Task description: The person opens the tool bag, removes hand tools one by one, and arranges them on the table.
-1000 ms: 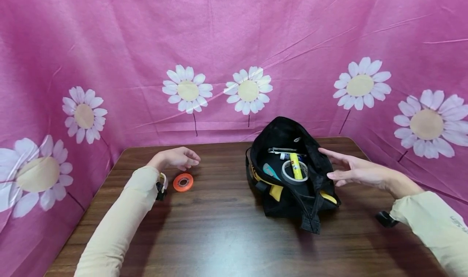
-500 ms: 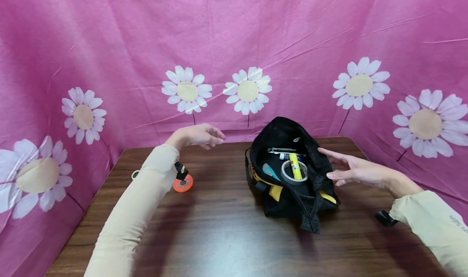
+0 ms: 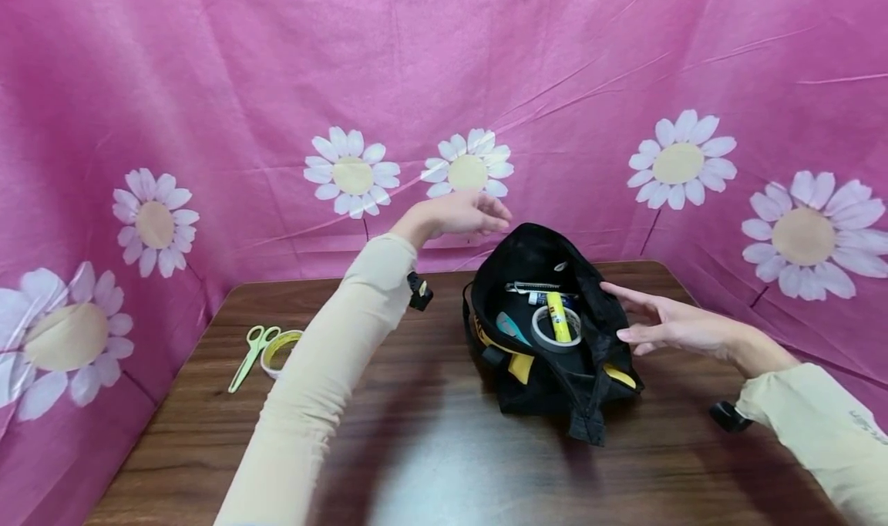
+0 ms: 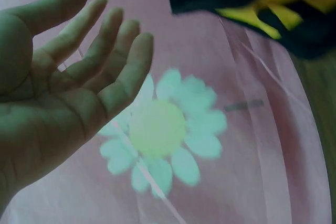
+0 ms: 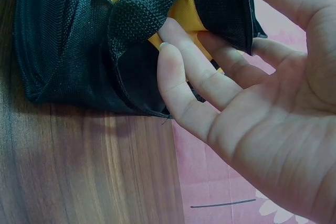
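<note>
A black tool bag (image 3: 541, 391) with yellow trim stands unzipped at the table's right. My right hand (image 3: 683, 327) holds its right side, with some fingers passing behind a black strap (image 5: 144, 11) in the right wrist view. My left hand (image 3: 461, 214) hovers in the air just left of the bag's back, its fingers loosely bent and nothing in it. Inside the bag lie a yellow glue stick (image 3: 558, 318), a white tape roll (image 3: 537, 335), a utility knife (image 3: 530, 287), a blue-and-white tube (image 3: 539, 298) and a teal object (image 3: 509, 327).
Light green scissors (image 3: 252, 354) lie on the wooden table (image 3: 430, 472) at the left. A yellow tape roll (image 3: 273, 356) sits beside them, partly covered by my left forearm. Pink flowered cloth (image 3: 416, 63) surrounds the table's back and sides.
My left hand has moved right and up from near the orange disc toward the bag. The forearm now hides that disc and uncovers the scissors and yellow tape. My right hand stays put.
</note>
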`<state>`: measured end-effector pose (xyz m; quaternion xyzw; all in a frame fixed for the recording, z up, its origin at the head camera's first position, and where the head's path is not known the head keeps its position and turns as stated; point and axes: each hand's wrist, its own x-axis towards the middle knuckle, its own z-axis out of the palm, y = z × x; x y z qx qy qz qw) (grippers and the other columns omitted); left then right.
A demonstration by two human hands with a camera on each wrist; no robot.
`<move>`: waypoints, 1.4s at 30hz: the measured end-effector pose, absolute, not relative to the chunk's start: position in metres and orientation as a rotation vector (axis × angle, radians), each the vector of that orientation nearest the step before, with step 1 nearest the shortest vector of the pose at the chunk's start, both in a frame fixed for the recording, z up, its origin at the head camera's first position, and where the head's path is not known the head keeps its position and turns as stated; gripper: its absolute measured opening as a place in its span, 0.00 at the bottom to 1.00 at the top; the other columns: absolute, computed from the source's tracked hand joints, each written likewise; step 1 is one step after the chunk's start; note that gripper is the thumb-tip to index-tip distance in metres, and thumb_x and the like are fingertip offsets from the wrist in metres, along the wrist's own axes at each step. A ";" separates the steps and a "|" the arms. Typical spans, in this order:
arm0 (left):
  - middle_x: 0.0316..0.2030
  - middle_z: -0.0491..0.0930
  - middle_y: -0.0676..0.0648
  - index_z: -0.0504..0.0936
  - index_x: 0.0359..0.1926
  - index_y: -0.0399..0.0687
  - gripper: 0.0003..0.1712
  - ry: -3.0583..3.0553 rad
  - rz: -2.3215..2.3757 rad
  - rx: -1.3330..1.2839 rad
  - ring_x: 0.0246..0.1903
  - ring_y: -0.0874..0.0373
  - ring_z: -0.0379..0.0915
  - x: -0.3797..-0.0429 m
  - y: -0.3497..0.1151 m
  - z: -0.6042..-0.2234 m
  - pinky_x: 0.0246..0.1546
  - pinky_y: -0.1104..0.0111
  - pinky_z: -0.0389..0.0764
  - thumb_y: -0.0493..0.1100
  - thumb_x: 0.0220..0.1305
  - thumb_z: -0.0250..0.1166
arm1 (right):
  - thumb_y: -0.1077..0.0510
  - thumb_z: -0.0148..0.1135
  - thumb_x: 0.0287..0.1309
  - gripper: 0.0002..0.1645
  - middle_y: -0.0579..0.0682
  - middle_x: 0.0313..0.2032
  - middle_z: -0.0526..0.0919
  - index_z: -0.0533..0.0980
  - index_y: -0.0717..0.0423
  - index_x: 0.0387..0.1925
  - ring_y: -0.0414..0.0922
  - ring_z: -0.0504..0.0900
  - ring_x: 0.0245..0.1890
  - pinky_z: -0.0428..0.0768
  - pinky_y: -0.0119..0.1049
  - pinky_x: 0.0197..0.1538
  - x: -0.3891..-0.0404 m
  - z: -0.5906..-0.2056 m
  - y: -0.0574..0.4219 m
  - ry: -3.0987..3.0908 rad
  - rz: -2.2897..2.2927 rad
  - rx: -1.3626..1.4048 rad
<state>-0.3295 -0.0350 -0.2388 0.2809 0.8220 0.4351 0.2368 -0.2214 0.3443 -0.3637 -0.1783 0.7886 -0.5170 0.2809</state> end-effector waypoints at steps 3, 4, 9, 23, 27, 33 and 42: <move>0.50 0.80 0.45 0.79 0.58 0.39 0.16 2.252 1.300 0.780 0.49 0.54 0.75 -0.330 -0.017 -0.235 0.53 0.61 0.81 0.41 0.73 0.63 | 0.62 0.58 0.72 0.51 0.66 0.76 0.43 0.39 0.40 0.82 0.53 0.67 0.67 0.79 0.54 0.60 -0.221 -0.364 0.345 2.133 -1.368 -0.459; 0.50 0.79 0.45 0.79 0.57 0.40 0.15 2.244 1.336 0.779 0.48 0.54 0.75 -0.330 -0.012 -0.235 0.54 0.60 0.81 0.41 0.73 0.64 | 0.62 0.58 0.72 0.51 0.66 0.76 0.43 0.39 0.40 0.82 0.54 0.66 0.68 0.79 0.55 0.60 -0.221 -0.364 0.345 2.137 -1.366 -0.459; 0.51 0.77 0.43 0.79 0.58 0.42 0.16 2.142 1.507 0.717 0.47 0.54 0.74 -0.335 0.013 -0.238 0.56 0.58 0.80 0.42 0.74 0.63 | 0.61 0.59 0.72 0.51 0.66 0.76 0.42 0.39 0.41 0.82 0.58 0.62 0.69 0.78 0.55 0.60 -0.220 -0.363 0.344 2.135 -1.371 -0.464; 0.37 0.77 0.50 0.79 0.54 0.39 0.12 1.784 1.978 0.521 0.32 0.57 0.74 -0.342 0.078 -0.265 0.39 0.68 0.85 0.37 0.71 0.65 | 0.60 0.61 0.71 0.52 0.69 0.77 0.34 0.39 0.43 0.82 0.68 0.50 0.72 0.81 0.54 0.57 -0.218 -0.368 0.343 2.134 -1.403 -0.440; 0.36 0.78 0.49 0.79 0.52 0.39 0.11 1.796 2.041 0.434 0.30 0.59 0.74 -0.348 0.086 -0.280 0.42 0.67 0.85 0.35 0.71 0.64 | 0.60 0.60 0.71 0.52 0.69 0.77 0.33 0.38 0.44 0.82 0.68 0.49 0.72 0.81 0.53 0.58 -0.220 -0.367 0.343 2.129 -1.393 -0.456; 0.39 0.80 0.48 0.82 0.48 0.40 0.08 1.867 2.050 0.287 0.32 0.58 0.75 -0.354 0.087 -0.308 0.48 0.62 0.85 0.35 0.71 0.65 | 0.59 0.60 0.72 0.52 0.69 0.77 0.37 0.39 0.43 0.82 0.66 0.55 0.71 0.81 0.55 0.58 -0.223 -0.367 0.340 2.142 -1.373 -0.476; 0.42 0.80 0.46 0.80 0.58 0.35 0.16 1.893 1.876 0.328 0.40 0.52 0.75 -0.358 0.083 -0.324 0.49 0.61 0.83 0.36 0.72 0.63 | 0.62 0.60 0.71 0.51 0.69 0.76 0.42 0.39 0.45 0.82 0.58 0.67 0.66 0.81 0.56 0.56 -0.222 -0.368 0.346 2.163 -1.369 -0.505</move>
